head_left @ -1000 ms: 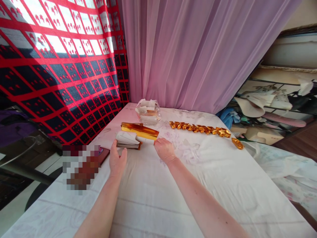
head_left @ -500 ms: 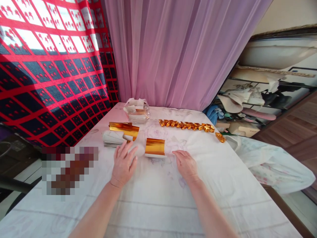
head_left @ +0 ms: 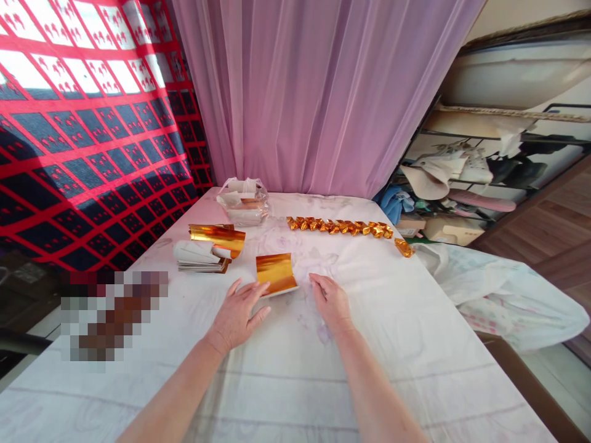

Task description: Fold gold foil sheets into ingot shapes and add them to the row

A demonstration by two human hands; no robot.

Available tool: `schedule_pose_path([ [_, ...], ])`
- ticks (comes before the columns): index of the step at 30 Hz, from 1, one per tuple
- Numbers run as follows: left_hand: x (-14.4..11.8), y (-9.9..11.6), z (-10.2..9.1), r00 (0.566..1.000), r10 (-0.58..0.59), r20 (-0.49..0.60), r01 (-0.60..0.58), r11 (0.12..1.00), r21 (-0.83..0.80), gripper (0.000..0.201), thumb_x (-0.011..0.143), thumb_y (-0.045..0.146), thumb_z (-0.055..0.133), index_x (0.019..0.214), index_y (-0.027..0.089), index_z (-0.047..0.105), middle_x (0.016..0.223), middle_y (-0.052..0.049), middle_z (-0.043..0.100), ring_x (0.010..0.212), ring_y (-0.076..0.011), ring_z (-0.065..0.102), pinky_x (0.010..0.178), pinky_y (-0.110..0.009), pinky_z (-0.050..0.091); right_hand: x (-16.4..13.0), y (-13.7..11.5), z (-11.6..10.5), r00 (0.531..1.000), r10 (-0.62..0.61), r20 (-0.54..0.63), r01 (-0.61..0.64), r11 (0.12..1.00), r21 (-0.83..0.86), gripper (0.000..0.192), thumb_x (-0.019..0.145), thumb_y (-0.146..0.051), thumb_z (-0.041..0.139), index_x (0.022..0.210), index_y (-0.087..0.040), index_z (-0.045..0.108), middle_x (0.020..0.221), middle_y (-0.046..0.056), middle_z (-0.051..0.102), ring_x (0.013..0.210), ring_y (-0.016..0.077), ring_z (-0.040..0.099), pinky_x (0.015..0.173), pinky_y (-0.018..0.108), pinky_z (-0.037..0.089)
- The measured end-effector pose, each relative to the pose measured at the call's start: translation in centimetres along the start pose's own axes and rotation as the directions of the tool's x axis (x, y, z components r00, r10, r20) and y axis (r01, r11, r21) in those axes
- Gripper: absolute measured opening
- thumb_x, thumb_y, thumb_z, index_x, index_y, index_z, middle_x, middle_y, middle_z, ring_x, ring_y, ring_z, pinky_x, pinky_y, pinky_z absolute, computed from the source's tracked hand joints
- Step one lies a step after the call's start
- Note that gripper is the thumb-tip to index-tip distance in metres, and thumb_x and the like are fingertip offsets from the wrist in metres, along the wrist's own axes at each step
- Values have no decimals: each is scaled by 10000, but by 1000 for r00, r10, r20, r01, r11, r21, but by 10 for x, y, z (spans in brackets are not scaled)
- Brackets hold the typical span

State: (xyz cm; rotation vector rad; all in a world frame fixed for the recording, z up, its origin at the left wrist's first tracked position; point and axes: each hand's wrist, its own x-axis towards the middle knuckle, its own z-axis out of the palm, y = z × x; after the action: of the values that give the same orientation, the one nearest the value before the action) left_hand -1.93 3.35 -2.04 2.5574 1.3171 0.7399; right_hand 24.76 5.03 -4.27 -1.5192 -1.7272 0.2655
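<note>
At the far left a red and dark patterned cloth [head_left: 83, 141] hung beside the table [head_left: 286, 381], and a blurred, pixelated patch [head_left: 111, 317] lay on the table's left edge. Just right of that sat a stack of folded pale papers [head_left: 198, 257] with a curled gold foil sheet [head_left: 217, 235] resting against its far side. Behind them, near the pink curtain [head_left: 314, 92], stood a clear plastic bag [head_left: 242, 200] with more paper in it.

My left hand [head_left: 237, 314] lay flat on the white tablecloth, fingers spread and holding nothing, its fingertips touching the near left edge of a single gold foil sheet [head_left: 276, 274]. That sheet lay on the cloth between my two hands, slightly curled, gold side up. My right hand [head_left: 330, 301] rested palm down just right of the sheet, fingers loosely apart and empty; I could not tell whether it touched the foil.

Farther back and to the right, a row of folded gold pieces [head_left: 339, 226] ran across the table, with one folded gold piece [head_left: 404, 247] lying apart at its right end. Beyond the table's right side were cluttered shelves [head_left: 480, 178].
</note>
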Motion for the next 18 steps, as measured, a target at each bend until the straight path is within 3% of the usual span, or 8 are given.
schedule_pose_path([
  [3,2,2,-1,999,29,24,-28,1000,-6,327,948,381,501,1210,313,684,1205,-49,714,1263,-264,572,1179,-551,258,1,1,1,999,39,-20,-38,996,80,342,924,-302,429,1056,-211,731,1032,89,746,945,204,689,851,337,548],
  [6,3,2,-1,998,32,53,-32,999,6,282,948,392,505,1071,334,752,1234,-39,701,1280,-273,555,1172,-552,277,2,0,0,999,39,-25,-36,995,95,345,925,-315,429,1063,-200,724,1043,98,741,950,204,690,834,329,554],
  [11,5,4,-2,996,24,87,-26,1000,19,305,956,405,485,1089,333,751,1231,-44,701,1262,-282,561,1142,-550,331,6,-11,-5,999,38,-36,-35,995,91,345,893,-299,460,1122,-188,694,1066,102,717,822,177,682,724,292,553],
  [15,5,5,-4,995,40,94,-42,999,17,316,964,409,474,1093,324,749,1239,-46,698,1257,-283,558,1140,-541,331,16,-31,-6,998,-13,-67,16,999,37,344,867,-279,495,1137,-188,687,1096,95,692,785,161,667,752,294,537],
  [18,5,5,-3,995,38,97,-40,999,14,322,970,413,466,1102,319,745,1256,-40,692,1267,-285,549,1137,-546,326,29,-45,-3,1000,6,-20,-6,1000,-5,357,842,-250,542,1172,-215,671,1165,81,664,717,139,644,756,299,531],
])
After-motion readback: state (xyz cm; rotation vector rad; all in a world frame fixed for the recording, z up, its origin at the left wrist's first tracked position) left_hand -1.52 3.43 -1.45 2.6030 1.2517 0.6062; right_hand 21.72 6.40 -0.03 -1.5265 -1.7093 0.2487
